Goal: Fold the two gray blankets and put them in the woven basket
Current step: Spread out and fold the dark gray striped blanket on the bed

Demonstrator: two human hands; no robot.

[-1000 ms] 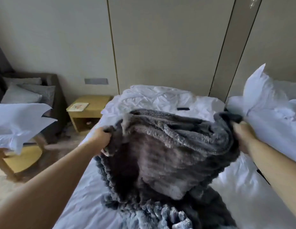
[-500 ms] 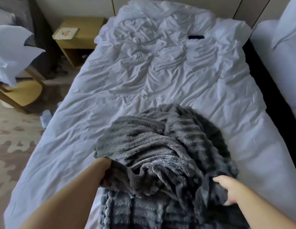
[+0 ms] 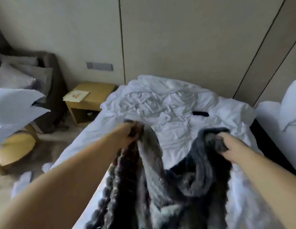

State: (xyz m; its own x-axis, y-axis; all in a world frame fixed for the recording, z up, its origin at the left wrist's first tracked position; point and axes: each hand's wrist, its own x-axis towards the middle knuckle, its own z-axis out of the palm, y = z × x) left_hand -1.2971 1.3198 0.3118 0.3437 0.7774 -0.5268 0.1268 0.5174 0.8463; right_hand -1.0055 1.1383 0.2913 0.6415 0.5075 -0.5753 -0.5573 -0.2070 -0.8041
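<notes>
Blanket point(image 3: 160, 187) hangs bunched over the near end of the bed point(image 3: 168, 104) — my left grip point(image 3: 127, 138) clamped on one edge, my right grip point(image 3: 233, 149) clamped on another, roughly level and well apart. Its top edge sags crosswise between them — rumpled sheet beyond. No basket in sight.

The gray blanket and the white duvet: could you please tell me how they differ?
The gray blanket is dark, ribbed plush; the white duvet is pale, smooth cloth. The left hand and right hand hold the gray blanket up, sagging between them; the white duvet lies spread beneath it. Both are rumpled.
</notes>
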